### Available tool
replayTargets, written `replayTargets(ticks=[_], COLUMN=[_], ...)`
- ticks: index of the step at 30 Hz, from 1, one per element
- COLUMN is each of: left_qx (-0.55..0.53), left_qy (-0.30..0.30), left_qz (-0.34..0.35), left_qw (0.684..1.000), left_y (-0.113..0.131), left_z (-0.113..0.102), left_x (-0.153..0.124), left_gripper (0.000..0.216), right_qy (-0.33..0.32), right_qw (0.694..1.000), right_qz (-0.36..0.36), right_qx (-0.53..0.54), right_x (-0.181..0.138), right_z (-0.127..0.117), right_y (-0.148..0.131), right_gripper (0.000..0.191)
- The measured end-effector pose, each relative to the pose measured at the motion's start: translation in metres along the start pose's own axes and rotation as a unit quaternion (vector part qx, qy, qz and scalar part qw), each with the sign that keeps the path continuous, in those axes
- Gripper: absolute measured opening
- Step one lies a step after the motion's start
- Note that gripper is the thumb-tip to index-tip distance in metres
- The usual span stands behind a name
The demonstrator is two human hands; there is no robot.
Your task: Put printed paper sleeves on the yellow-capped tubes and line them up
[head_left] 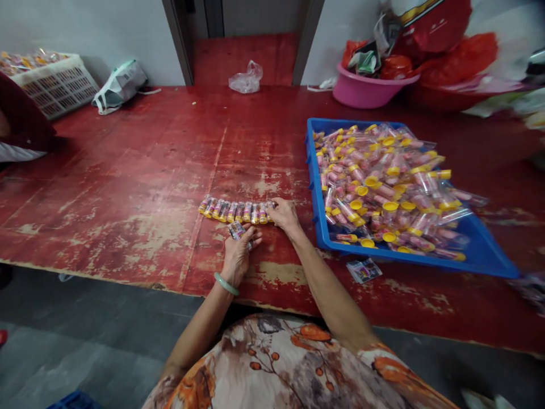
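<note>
Two bare hands work near the front edge of the red table (140, 170). The left hand (237, 255) pinches a small packet (237, 230) between thumb and fingers, just below a row of tubes (234, 211) lying side by side. The right hand (284, 215) lies on the row's right end with fingers bent; whether it grips the last tube I cannot tell. Beside it a blue tray (489, 262) holds heaped yellow-capped tubes (383, 187). A loose label (363, 270) lies before the tray.
</note>
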State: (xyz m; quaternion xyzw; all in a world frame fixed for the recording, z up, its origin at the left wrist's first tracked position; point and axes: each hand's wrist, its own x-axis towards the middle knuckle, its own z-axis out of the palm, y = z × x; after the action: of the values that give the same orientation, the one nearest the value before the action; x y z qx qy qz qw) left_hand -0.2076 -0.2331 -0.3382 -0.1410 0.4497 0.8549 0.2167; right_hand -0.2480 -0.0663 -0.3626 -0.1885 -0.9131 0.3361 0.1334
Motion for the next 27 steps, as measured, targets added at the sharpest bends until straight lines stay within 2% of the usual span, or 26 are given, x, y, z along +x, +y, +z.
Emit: replayTargets(ticks=[3,6,9,10,12,13,16,19,22,24,27], left_qx=[0.009,0.005,0.001,0.007,0.025,0.033,0.028,0.017,0.037,0.05,0.054], left_qy=[0.004,0.015,-0.019,-0.031,-0.047,-0.055,-0.093,-0.123,-0.114,-0.101,-0.088], left_qz=[0.009,-0.011,-0.08,-0.1,-0.116,-0.115,-0.128,-0.138,-0.115,-0.099,-0.081], left_qw=[1.0,1.0,0.997,0.995,0.992,0.991,0.987,0.983,0.986,0.989,0.991], left_y=[0.001,0.005,0.008,0.007,0.005,0.002,-0.006,-0.012,-0.015,-0.015,-0.012], left_z=[-0.002,-0.005,-0.006,-0.006,-0.003,0.0,0.008,0.013,0.011,0.008,0.004], left_x=[-0.003,-0.013,-0.026,-0.03,-0.038,-0.042,-0.049,-0.052,-0.053,-0.054,-0.055], left_gripper=[0.04,0.029,0.021,0.019,0.019,0.021,0.024,0.025,0.027,0.03,0.034], right_qy=[0.031,0.086,0.147,0.169,0.211,0.207,0.107,0.038,-0.019,-0.027,-0.007], right_qw=[0.999,0.994,0.984,0.98,0.971,0.965,0.945,0.925,0.899,0.894,0.893], right_qz=[-0.025,-0.054,-0.079,-0.076,-0.044,-0.011,0.043,0.019,0.014,0.024,0.046], right_qx=[-0.023,-0.05,-0.066,-0.073,-0.104,-0.161,-0.307,-0.378,-0.438,-0.447,-0.448], right_x=[-0.01,-0.028,-0.048,-0.052,-0.054,-0.052,-0.044,-0.044,-0.05,-0.052,-0.054], right_z=[-0.004,-0.024,-0.067,-0.085,-0.121,-0.137,-0.162,-0.16,-0.15,-0.146,-0.149], right_y=[-0.007,-0.015,-0.009,-0.002,0.016,0.026,0.042,0.034,0.019,0.014,0.018], right_gripper=[0.028,0.029,0.023,0.018,0.019,0.02,0.024,0.036,0.038,0.036,0.041])
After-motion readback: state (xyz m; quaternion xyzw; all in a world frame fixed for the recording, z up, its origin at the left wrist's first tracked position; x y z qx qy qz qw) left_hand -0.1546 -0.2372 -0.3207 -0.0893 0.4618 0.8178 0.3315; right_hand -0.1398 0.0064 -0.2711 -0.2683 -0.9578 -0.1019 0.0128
